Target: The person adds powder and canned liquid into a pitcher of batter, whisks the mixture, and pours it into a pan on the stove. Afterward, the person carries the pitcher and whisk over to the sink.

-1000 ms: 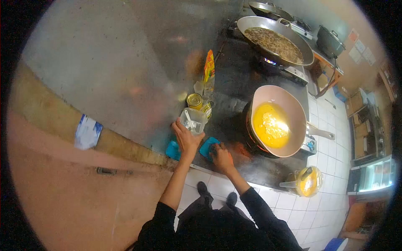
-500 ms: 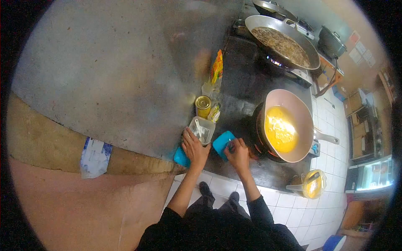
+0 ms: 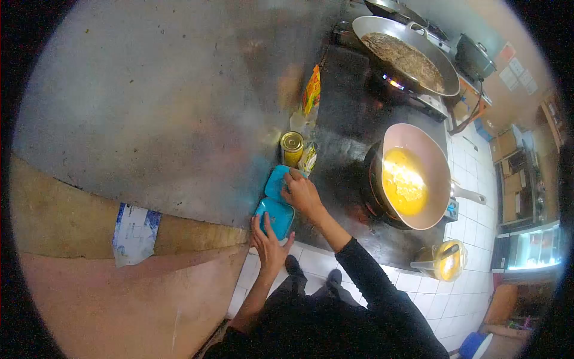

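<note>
The person's left hand [image 3: 272, 242] lies over the near side of a near blue square [image 3: 277, 220], a shallow thing on the near part of the bench [image 3: 179, 107]; the hand is partly open, fingers apart on the blue surface and thumb out towards the right; it touches, though from here I cannot tell whether it grips. The right hand [image 3: 302, 191] reaches further, fingers drawn together and bent down onto the right side of a far blue square [image 3: 275, 183]; their tips are hard to make out, so I cannot say whether they pinch anything. The two blue squares sit end to end, the far one just beyond the near one; a gold-topped tin [image 3: 292, 149] stands just past the far one, with a small green-and-yellow packet [image 3: 308, 158] close on its right; further off, an orange-and-yellow packet [image 3: 311, 94] stands in the same line. Over to the right, well apart from the hands, a pink-lined pan [image 3: 414, 135] holds something yellow and glossy, its handle pointing right; beyond it, at the far right, a wide wok [image 3: 441, 58] of brown liquid sits above a flame [image 3: 393, 82]; a jug [image 3: 447, 270] with yellow contents shows at the near right.
</note>
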Demonstrator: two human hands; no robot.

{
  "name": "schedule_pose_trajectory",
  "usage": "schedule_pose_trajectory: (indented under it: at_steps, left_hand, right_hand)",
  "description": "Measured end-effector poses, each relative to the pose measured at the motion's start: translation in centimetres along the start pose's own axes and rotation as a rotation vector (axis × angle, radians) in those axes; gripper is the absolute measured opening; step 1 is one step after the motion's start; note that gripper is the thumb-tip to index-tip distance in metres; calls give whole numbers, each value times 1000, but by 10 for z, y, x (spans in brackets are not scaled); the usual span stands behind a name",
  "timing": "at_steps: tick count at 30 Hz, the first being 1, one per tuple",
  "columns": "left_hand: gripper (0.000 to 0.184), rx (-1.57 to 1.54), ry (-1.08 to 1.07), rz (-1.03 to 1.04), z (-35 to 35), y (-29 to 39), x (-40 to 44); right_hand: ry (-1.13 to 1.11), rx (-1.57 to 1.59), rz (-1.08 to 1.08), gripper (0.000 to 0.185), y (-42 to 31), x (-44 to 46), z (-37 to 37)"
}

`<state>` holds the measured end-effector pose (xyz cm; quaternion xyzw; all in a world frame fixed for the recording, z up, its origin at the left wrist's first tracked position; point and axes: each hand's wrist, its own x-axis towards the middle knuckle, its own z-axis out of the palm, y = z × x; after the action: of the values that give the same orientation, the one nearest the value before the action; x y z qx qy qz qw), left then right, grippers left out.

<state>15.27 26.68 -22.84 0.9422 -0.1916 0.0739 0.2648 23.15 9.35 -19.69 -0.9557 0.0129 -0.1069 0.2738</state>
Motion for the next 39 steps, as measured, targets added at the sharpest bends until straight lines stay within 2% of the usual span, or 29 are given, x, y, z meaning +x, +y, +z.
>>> schedule_pose_trajectory:
  at_steps: [5,7,8,9,11,12,13,14,15,16,18,19,20,21,22,23,26,27,29,30,31,33,34,37,38,39]
  left_hand:
    - [85,-47,6,4,7,0,-4]
    - [84,-52,-15,-62,6,0,-3]
    - [83,-43,32,1,16,-8,-4]
    - [83,-68,6,37,17,-7,-5]
    - [81,-55,117,-19,15,3,-6]
    - [81,-85,82,19,14,12,-10]
    - [73,-58,146,12,11,21,-15]
    - [66,-29,219,5,13,31,-21]
    - [66,-51,199,30,16,41,-33]
    - [56,-131,83,135,20,51,-47]
    - [39,-326,-206,365,41,75,-72]
    - [31,-443,-381,490,56,91,-84]
    - [29,-587,-519,472,55,126,-91]
    - [27,-728,-655,449,52,169,-96]
    - [26,-817,-655,462,57,205,-104]
    - [26,-904,-650,473,66,238,-111]
    - [26,-1036,-569,398,107,320,-131]
    - [26,-1025,-539,383,125,338,-142]
    - [30,-1081,-484,144,160,369,-165]
    - [33,-1135,-375,-29,163,386,-177]
    - [33,-1112,-339,-60,165,391,-185]
    - [36,-1118,-235,-288,174,401,-186]
    - [39,-1150,-232,-279,179,399,-185]
    - [40,-1082,-29,-247,194,405,-177]
    - [39,-1161,-8,-266,242,379,-183]
    - [39,-1158,23,-280,238,376,-180]
  right_hand:
    - [26,-39,16,28,5,-2,5]
    - [24,-14,29,25,5,-2,9]
    - [25,-32,19,24,6,-3,11]
    - [-65,-12,45,25,9,-4,9]
    - [195,-47,-43,31,6,-24,6]
    - [283,-48,-103,31,-5,-42,-17]
    - [267,-21,-136,23,-8,-65,-34]
    - [423,10,-193,17,-14,-93,-52]
    - [537,-4,-211,20,-25,-122,-84]
    - [648,-17,-240,24,-30,-156,-116]
    - [663,-159,-130,24,-3,-248,-150]
    - [503,-321,170,27,11,-296,-166]
    - [800,-321,172,28,22,-312,-198]
    - [944,-347,282,33,37,-327,-224]
    - [1043,-416,343,42,50,-329,-254]
    - [950,-392,444,48,66,-336,-275]
    - [471,64,567,47,139,-362,-291]
    - [456,76,539,47,155,-369,-294]
    - [185,331,387,49,167,-369,-313]
    - [104,399,350,48,179,-370,-316]
    - [69,425,323,48,189,-371,-311]
    - [82,655,297,45,201,-357,-309]
    - [15,689,254,41,197,-351,-316]
    - [-35,652,74,39,156,-342,-357]
    - [-26,702,29,38,149,-341,-367]
    - [-52,705,9,38,154,-342,-362]
